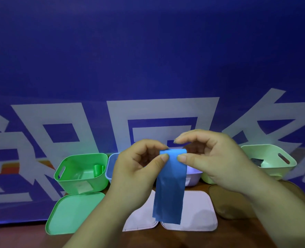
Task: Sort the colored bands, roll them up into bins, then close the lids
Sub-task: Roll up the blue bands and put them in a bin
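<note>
An open green bin [82,183] stands at far left on the bench [192,238], with a rolled green band [98,170] upright against its right inner wall. The green lid [74,213] lies flat on the bench directly in front of that bin, nearer to me.

Next is the left hand [139,169]. Its grip is pinching: thumb and forefinger press together on the upper left edge of the blue band [171,190]. Behind this hand a lavender bin [111,163] stands just beside the green bin. The hands cover most of it, so I cannot tell its contents.

The blue band is held up above the bench at centre. Its top end is folded over between the two hands. The rest hangs straight down as a flat strip, with its lower end in front of two pale pink lids [198,212] lying side by side on the bench.

The right hand [214,161] takes the band's upper right edge. Its grip is also pinching: the thumb presses the front of the fold against fingers behind it. The forefinger arches above the band, clear of it.

At far right I see a pale green bin [271,158] standing open with a dark item [257,161] inside, which I cannot identify. A tan lid [226,203] lies in front of it, partly under the right forearm. A blue banner [148,59] with white characters backs the row.
</note>
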`<control>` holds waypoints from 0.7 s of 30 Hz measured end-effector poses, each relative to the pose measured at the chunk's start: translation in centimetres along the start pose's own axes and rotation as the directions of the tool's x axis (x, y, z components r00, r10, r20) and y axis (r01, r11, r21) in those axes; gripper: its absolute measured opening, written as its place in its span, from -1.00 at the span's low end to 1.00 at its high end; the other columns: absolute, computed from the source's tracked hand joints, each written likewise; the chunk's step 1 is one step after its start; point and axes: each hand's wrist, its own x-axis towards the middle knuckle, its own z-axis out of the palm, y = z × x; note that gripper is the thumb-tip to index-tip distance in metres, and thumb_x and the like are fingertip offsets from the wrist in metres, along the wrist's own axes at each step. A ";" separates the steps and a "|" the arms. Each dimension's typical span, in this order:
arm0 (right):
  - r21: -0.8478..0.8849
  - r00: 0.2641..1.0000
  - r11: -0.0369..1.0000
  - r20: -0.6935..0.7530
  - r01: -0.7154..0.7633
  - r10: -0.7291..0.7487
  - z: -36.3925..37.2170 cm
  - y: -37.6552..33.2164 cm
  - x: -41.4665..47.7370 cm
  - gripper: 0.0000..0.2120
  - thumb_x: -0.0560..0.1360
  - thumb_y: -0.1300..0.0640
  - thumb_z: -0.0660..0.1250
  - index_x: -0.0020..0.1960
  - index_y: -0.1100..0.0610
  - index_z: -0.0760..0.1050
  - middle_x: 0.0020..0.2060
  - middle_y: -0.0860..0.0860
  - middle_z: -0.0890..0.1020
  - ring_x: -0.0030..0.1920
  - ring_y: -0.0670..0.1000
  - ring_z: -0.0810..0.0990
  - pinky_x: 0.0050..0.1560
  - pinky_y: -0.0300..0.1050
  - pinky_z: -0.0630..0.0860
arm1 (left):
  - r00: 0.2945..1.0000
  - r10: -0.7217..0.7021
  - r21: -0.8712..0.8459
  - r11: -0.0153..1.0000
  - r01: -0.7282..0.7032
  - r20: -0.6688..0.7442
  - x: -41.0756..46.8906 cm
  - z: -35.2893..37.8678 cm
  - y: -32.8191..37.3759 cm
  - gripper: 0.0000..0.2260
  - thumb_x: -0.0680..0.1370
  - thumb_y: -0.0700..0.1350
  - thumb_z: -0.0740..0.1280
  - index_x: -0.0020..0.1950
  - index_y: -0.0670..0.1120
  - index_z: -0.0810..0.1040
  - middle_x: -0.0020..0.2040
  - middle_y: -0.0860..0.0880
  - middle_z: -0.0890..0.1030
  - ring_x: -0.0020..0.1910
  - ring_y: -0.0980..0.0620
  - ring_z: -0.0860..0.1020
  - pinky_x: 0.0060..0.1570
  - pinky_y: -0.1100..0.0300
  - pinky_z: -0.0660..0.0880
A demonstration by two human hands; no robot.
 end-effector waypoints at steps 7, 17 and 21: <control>0.005 0.999 0.999 -0.001 0.043 -0.043 -1.4 -0.5 -1.1 -0.76 0.42 0.25 0.51 0.00 -0.03 0.66 -0.13 -0.11 0.70 -0.08 -0.06 0.69 -0.10 -0.22 0.63 | 0.998 -0.061 -0.039 0.997 0.060 -0.014 -0.1 1.7 1.2 -0.80 0.50 -0.30 0.43 -0.12 0.01 0.70 -0.27 0.02 0.66 -0.25 0.12 0.62 -0.25 0.32 0.55; 0.143 0.999 0.989 -0.005 -0.047 0.048 -6.7 -0.4 -3.1 -0.84 0.42 0.29 0.49 -0.03 0.10 0.68 -0.19 -0.02 0.73 -0.14 -0.06 0.70 -0.17 -0.31 0.57 | 0.994 0.055 0.187 0.980 -0.072 0.093 -0.8 6.4 3.6 -0.82 0.54 -0.18 0.40 0.00 0.12 0.65 -0.15 0.14 0.65 -0.10 0.06 0.63 -0.12 0.32 0.53; 0.211 0.998 0.975 0.015 -0.067 0.065 -9.3 -0.3 -4.0 -0.86 0.43 0.32 0.47 -0.04 0.16 0.68 -0.19 0.03 0.73 -0.16 -0.06 0.70 -0.17 -0.31 0.56 | 0.989 0.073 0.163 0.982 -0.094 0.131 -1.0 8.8 4.5 -0.78 0.50 -0.21 0.44 0.01 0.12 0.67 -0.14 0.15 0.66 -0.10 0.07 0.64 -0.10 0.31 0.54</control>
